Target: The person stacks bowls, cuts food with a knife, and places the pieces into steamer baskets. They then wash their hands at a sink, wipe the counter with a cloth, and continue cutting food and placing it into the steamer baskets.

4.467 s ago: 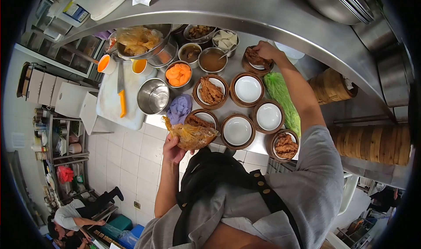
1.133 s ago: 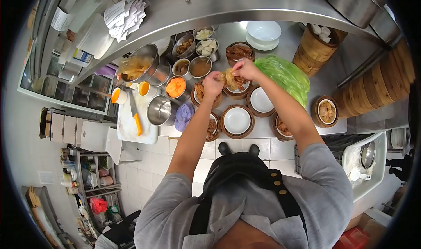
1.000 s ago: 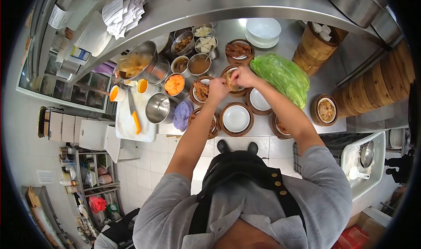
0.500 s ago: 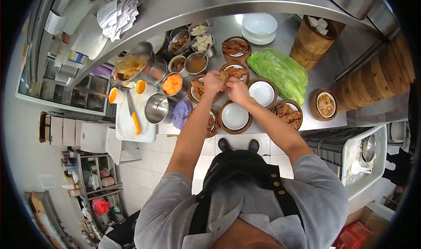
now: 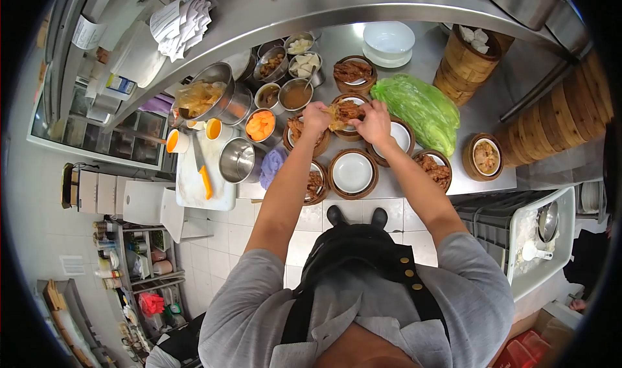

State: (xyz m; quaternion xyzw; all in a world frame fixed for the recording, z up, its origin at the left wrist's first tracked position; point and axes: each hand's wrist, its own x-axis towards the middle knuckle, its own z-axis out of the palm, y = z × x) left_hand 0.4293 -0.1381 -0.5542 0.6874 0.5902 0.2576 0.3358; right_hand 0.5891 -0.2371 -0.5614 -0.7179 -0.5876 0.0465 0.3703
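Over a small bamboo steamer (image 5: 354, 135) with a white dish inside, my two hands are a short way apart, with glossy brown chicken feet (image 5: 346, 114) between them. The end by my left hand (image 5: 317, 118) looks paler and yellowish, and those fingers pinch it. My right hand (image 5: 374, 124) has its fingers bent against the other end; its fingertips are partly hidden. Below my hands sits a steamer with a bare white dish (image 5: 352, 173). Another white dish (image 5: 400, 137) lies partly under my right wrist. More chicken feet fill steamers at the back (image 5: 354, 71) and right (image 5: 433, 170).
A green plastic bag (image 5: 421, 112) lies right of the steamers, before tall bamboo steamer stacks (image 5: 557, 125). Metal bowls with sauce (image 5: 297, 96) and orange slices (image 5: 260, 126) stand left. A yellow-handled knife (image 5: 206, 181) rests on a white cutting board (image 5: 194, 196). A steel shelf (image 5: 363, 8) overhangs the back.
My hands have moved apart, the right one shifting right and slightly up. More of the chicken feet now shows between them. The whole view has shifted slightly.
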